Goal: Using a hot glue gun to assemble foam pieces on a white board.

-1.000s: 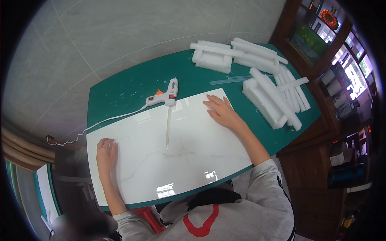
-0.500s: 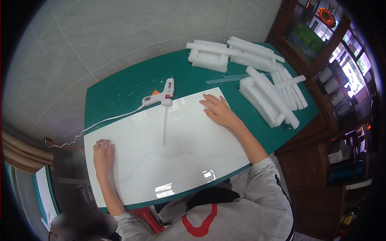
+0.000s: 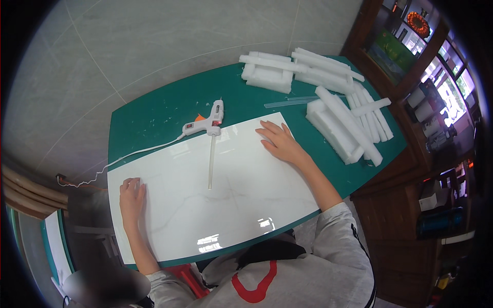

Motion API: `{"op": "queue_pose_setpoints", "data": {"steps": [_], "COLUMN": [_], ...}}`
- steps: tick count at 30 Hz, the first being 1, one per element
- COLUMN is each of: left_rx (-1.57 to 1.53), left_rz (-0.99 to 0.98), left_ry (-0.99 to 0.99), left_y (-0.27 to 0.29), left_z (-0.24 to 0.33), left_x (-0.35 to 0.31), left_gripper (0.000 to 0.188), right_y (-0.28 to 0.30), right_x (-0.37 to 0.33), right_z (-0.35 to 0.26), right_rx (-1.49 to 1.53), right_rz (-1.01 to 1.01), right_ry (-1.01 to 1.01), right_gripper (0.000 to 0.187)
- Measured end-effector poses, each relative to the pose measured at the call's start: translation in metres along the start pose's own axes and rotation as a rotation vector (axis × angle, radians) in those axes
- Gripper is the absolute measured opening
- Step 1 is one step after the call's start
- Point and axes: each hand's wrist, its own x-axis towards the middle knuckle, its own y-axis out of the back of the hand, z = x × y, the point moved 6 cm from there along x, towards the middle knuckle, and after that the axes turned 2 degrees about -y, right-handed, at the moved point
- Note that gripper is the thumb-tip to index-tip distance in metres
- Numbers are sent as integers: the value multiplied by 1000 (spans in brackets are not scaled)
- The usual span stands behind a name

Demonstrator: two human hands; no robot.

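A glossy white marbled board point(image 3: 236, 205) lies flat in front of me. My left hand point(image 3: 132, 197) rests on its left end, holding nothing, fingers slightly curled and apart. At the board's far right corner lies my right hand point(image 3: 280, 141), palm down with its fingers spread. Between the hands, a white glue gun point(image 3: 208, 120) with an orange trigger lies on its side along the board's far edge. A clear glue stick point(image 3: 211, 164) juts from its back over the board, touched by neither hand.
Green table point(image 3: 149, 120) under the board. White foam frames and strips point(image 3: 334, 123) are piled at the far right, beside two clear glue sticks point(image 3: 290, 102). The glue gun's white cord point(image 3: 131, 155) runs left to a wall socket. Behind stands a grey tiled wall point(image 3: 169, 41); wooden shelving is at right.
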Motion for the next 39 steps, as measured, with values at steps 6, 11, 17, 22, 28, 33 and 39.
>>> {"op": "queue_pose_setpoints", "data": {"steps": [6,11,17,22,28,33,39], "left_rx": [12,17,8,-14,-14,-55,-280], "left_rz": [1,31,28,36,36,64,-92], "left_ry": [-12,-13,4,-9,-12,-53,-200], "left_y": [-1,1,3,1,1,3,5], "left_z": [-4,1,0,3,-2,3,48], "left_x": [0,1,0,0,-2,-1,-5], "left_gripper": [24,24,24,25,23,23,24], "right_y": [0,-1,0,0,1,1,4], "right_x": [0,0,1,-1,0,0,0], "right_z": [-1,0,-3,0,-4,-4,-7], "right_rx": [1,4,-16,-24,-18,-5,0], "right_rz": [2,5,19,12,-5,-20,-24], "right_ry": [1,1,25,7,16,14,2], "right_gripper": [31,31,31,32,33,32,32]}}
